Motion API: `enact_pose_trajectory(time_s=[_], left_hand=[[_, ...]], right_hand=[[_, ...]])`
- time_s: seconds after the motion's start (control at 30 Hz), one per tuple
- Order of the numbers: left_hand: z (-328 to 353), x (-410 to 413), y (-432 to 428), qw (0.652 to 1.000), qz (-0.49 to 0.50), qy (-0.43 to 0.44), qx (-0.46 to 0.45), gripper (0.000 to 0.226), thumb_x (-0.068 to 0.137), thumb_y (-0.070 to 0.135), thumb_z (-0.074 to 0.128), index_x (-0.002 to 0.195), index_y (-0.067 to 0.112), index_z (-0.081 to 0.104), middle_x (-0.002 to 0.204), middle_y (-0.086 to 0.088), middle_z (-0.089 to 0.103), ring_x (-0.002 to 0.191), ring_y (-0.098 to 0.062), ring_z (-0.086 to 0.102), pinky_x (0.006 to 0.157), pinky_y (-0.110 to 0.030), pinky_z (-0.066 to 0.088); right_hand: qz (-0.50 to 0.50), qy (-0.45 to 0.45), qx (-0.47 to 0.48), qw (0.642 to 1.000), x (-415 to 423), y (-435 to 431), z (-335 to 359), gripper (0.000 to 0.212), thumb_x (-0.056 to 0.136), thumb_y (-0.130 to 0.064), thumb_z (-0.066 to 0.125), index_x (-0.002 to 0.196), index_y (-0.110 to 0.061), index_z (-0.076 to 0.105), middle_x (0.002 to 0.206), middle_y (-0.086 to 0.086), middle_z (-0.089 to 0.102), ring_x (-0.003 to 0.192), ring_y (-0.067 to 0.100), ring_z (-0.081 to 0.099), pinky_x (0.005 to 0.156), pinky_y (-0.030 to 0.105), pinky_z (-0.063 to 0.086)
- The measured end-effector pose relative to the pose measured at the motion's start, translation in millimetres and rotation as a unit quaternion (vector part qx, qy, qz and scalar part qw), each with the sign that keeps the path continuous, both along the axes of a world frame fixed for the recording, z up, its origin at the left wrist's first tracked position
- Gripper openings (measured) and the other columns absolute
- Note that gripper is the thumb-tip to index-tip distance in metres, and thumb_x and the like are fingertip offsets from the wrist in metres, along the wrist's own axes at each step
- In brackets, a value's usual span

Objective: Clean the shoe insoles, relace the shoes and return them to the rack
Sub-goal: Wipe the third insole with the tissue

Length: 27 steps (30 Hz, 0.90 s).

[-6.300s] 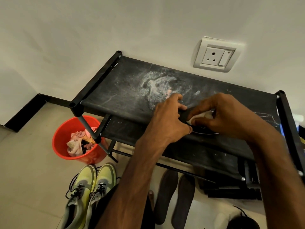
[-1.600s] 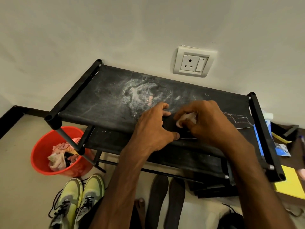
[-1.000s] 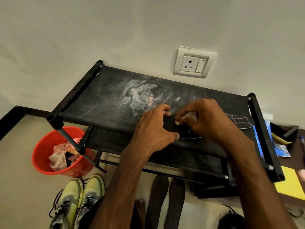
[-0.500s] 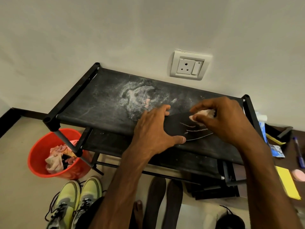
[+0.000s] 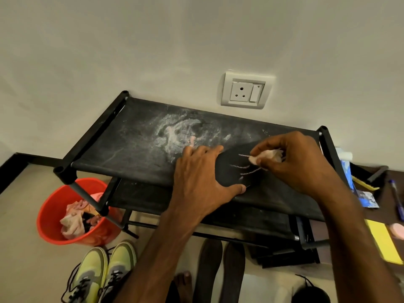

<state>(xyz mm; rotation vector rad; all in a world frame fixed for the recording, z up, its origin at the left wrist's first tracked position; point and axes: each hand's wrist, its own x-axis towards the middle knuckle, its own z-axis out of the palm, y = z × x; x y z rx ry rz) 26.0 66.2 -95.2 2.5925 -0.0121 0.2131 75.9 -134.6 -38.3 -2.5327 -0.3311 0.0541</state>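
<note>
On the floor at the far left a red bucket holding rags is seen, and just beside it the yellow-green shoes, their heels cut off by the frame's lower edge. On the dusty top shelf of the rack a dark insole is pinned flat by the left hand, its fingers spread and nearly straight, gripping nothing. The insole is judged thin, light and floppy, apt to slide on the fabric, so it is best pressed down at one end while the other is rubbed. A pale wad of cloth is pinched against it by the curled fingers of the right hand. The insole's right end is hidden under that hand.
</note>
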Motion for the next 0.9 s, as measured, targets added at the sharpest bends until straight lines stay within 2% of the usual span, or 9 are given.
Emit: enact_pose_trajectory(time_s=[0.07, 0.1, 0.17, 0.33, 0.43, 0.53, 0.7, 0.9], left_hand=[[3.5, -3.6, -8.7, 1.0, 0.021, 0.002, 0.012, 0.101, 0.06, 0.08, 0.074, 0.146, 0.034, 0.046, 0.135, 0.01, 0.054, 0.13, -0.019, 0.037, 0.108, -0.037, 0.038], [4.0, -5.2, -11.9, 0.999, 0.029, 0.004, 0.016, 0.1, 0.062, 0.079, 0.074, 0.146, 0.035, 0.045, 0.136, 0.01, 0.052, 0.131, -0.019, 0.036, 0.108, -0.035, 0.037], [3.5, -6.7, -16.3, 0.999, 0.037, 0.006, 0.023, 0.098, 0.063, 0.078, 0.073, 0.147, 0.036, 0.045, 0.137, 0.011, 0.05, 0.133, -0.019, 0.034, 0.105, -0.033, 0.035], [2.4, -6.4, -16.7, 0.998, 0.042, 0.037, -0.013, 0.097, 0.064, 0.076, 0.075, 0.147, 0.036, 0.044, 0.137, 0.008, 0.049, 0.133, -0.02, 0.035, 0.108, -0.034, 0.037], [4.0, -7.5, -18.4, 0.997, 0.047, 0.055, -0.011, 0.098, 0.067, 0.075, 0.074, 0.149, 0.036, 0.039, 0.141, 0.008, 0.046, 0.133, -0.018, 0.034, 0.11, -0.035, 0.035], [6.3, -12.7, -28.9, 0.996, 0.067, 0.061, -0.02, 0.096, 0.073, 0.068, 0.073, 0.152, 0.034, 0.032, 0.145, 0.006, 0.041, 0.133, -0.019, 0.035, 0.11, -0.034, 0.031], [6.0, -20.2, -50.1, 0.993, 0.099, 0.05, -0.038, 0.091, 0.083, 0.053, 0.068, 0.156, 0.024, 0.022, 0.149, 0.001, 0.032, 0.135, -0.024, 0.028, 0.109, -0.035, 0.028], [8.7, -19.0, -47.2, 0.993, 0.087, 0.071, -0.047, 0.093, 0.081, 0.048, 0.069, 0.158, 0.025, 0.021, 0.15, 0.004, 0.03, 0.136, -0.022, 0.025, 0.11, -0.032, 0.028]], right_hand=[[-0.001, 0.001, 0.028, 1.0, -4.4, 0.1, 2.2, 0.015, 0.085, -0.024, 0.081, 0.098, -0.028, 0.079, 0.093, -0.011, 0.072, 0.081, -0.01, 0.062, 0.06, 0.007, 0.046], [-0.003, 0.003, 0.039, 0.999, -7.4, -0.3, 1.6, 0.014, 0.085, -0.024, 0.081, 0.099, -0.027, 0.079, 0.089, -0.014, 0.071, 0.081, -0.018, 0.06, 0.062, 0.004, 0.046], [-0.015, 0.002, 0.055, 0.998, -14.9, -3.8, -3.7, 0.014, 0.085, -0.024, 0.081, 0.099, -0.027, 0.079, 0.088, -0.019, 0.07, 0.085, -0.022, 0.058, 0.066, 0.0, 0.045], [-0.05, 0.017, 0.065, 0.997, -34.5, -10.7, -18.4, 0.004, 0.086, -0.031, 0.081, 0.086, -0.034, 0.079, 0.078, -0.015, 0.074, 0.082, -0.009, 0.065, 0.067, 0.014, 0.053], [-0.025, 0.024, 0.027, 0.999, -36.3, -8.7, -18.6, 0.006, 0.086, -0.031, 0.08, 0.089, -0.036, 0.079, 0.082, -0.017, 0.073, 0.081, -0.002, 0.067, 0.075, 0.027, 0.059], [-0.011, 0.011, 0.009, 1.0, -35.9, -2.1, -18.4, 0.008, 0.086, -0.03, 0.08, 0.089, -0.037, 0.08, 0.083, -0.02, 0.073, 0.082, 0.0, 0.067, 0.078, 0.033, 0.06], [0.002, 0.001, 0.006, 1.0, -34.1, 1.3, -24.8, 0.009, 0.087, -0.027, 0.079, 0.089, -0.036, 0.08, 0.083, -0.022, 0.074, 0.082, -0.002, 0.068, 0.079, 0.034, 0.06], [0.02, -0.047, 0.007, 0.999, -30.9, 9.1, -30.0, 0.012, 0.083, -0.02, 0.082, 0.089, -0.031, 0.081, 0.086, -0.015, 0.075, 0.082, 0.002, 0.067, 0.077, 0.034, 0.059]])
